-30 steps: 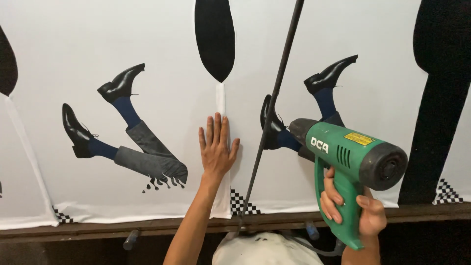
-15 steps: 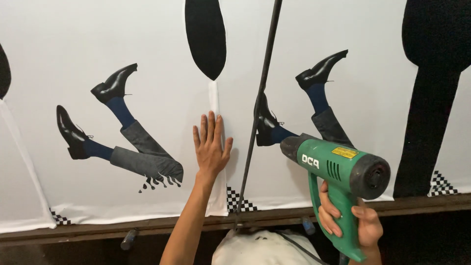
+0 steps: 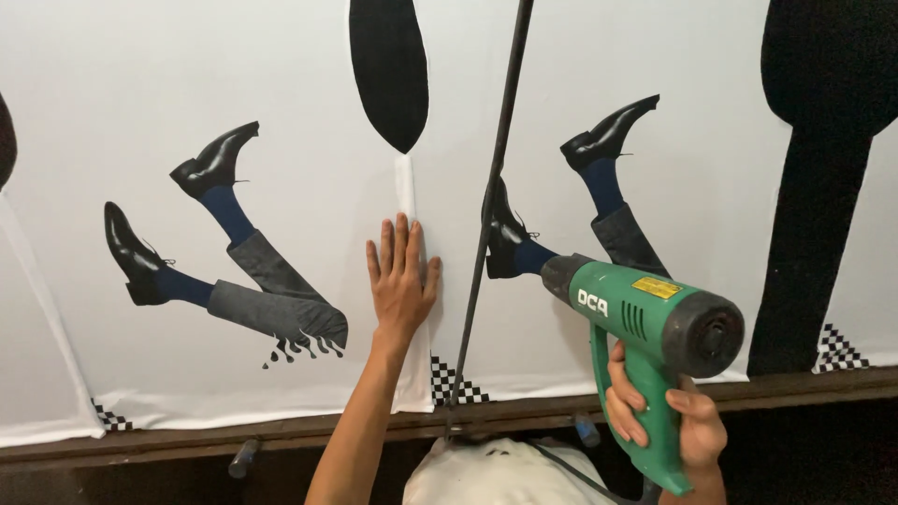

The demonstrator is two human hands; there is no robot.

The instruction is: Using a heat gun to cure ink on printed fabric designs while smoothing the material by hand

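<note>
A white printed sheet (image 3: pixel 281 75) covers the wall; left hand (image 3: pixel 402 281) lies flat, open, pressing it; right hand (image 3: pixel 669 421) grips a green heat gun (image 3: pixel 655 323), best aimed near the seam, clear of fingers

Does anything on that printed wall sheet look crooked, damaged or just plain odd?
One thing: a narrow raised white fold runs down the white printed sheet from the black teardrop shape, beside the flat left hand. The right hand holds a green heat gun nearby. No tears visible.
</note>
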